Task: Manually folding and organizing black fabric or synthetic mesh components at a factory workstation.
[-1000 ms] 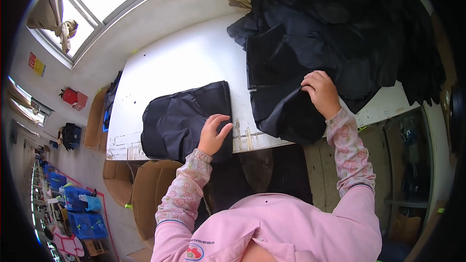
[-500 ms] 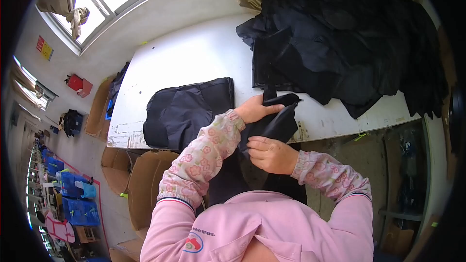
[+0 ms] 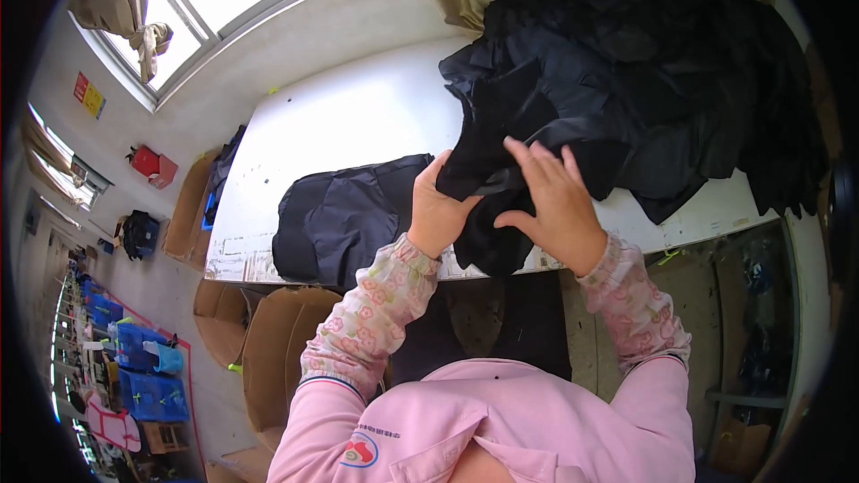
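A black fabric piece [image 3: 479, 148] is raised at the near edge of the white table, with one end hanging in a fold below my hands. My left hand [image 3: 437, 215] grips its left side, thumb in front and fingers partly hidden behind the cloth. Over the right part of the piece, my right hand [image 3: 557, 206] is open with its fingers spread, its thumb close to the hanging fold. A flat, folded stack of black fabric [image 3: 344, 215] lies just left of my left hand. Beyond my right hand rises a large loose heap of black fabric [image 3: 644, 63].
The white table [image 3: 358, 116] stands against a wall under a window. Cardboard boxes [image 3: 286, 349] are below its near left edge. A glass-fronted cabinet [image 3: 756, 331] is at the lower right. Blue crates [image 3: 152, 394] line the floor far left.
The fabric piece has been lifted and opened upward from a bunched state near the table edge. My right hand has let go, moved up and spread its fingers; my left hand has shifted slightly left.
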Available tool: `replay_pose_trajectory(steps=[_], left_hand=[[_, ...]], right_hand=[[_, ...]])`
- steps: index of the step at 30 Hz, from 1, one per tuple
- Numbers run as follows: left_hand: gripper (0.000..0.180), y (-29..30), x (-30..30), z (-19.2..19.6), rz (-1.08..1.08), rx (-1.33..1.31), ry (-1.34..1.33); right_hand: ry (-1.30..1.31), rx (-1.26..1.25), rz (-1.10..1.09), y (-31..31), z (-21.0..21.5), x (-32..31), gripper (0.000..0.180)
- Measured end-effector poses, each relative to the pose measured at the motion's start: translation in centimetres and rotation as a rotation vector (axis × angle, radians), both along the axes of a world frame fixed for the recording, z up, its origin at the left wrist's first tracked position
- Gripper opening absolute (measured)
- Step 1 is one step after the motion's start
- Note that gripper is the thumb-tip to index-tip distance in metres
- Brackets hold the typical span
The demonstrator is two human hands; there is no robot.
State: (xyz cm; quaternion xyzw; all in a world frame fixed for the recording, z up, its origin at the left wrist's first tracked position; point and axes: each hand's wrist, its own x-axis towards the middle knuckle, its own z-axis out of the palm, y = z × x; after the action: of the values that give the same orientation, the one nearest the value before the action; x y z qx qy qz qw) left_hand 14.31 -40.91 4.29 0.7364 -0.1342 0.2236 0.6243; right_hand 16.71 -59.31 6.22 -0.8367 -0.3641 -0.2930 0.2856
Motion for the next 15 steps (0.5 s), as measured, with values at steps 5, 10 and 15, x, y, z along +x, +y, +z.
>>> replay_pose_trajectory(steps=[5,10,15], left_hand=[[0.03,1.1,-0.6,-2.2,-0.248,-0.519,0.161],[0.033,2.7,-2.2,-3.3,-0.484,-0.622,0.535],[0.028,3.8,-2.0,-5.1,-0.483,-0.002,0.56]], right_hand=[[0.29,0.057,0.104,0.7,-2.6,0.1,0.031],[0.589,0.573,0.228,-0.9,-4.0,1.9,0.01],[0.789,0.85,0.314,-3.0,-3.5,2.6,0.027]])
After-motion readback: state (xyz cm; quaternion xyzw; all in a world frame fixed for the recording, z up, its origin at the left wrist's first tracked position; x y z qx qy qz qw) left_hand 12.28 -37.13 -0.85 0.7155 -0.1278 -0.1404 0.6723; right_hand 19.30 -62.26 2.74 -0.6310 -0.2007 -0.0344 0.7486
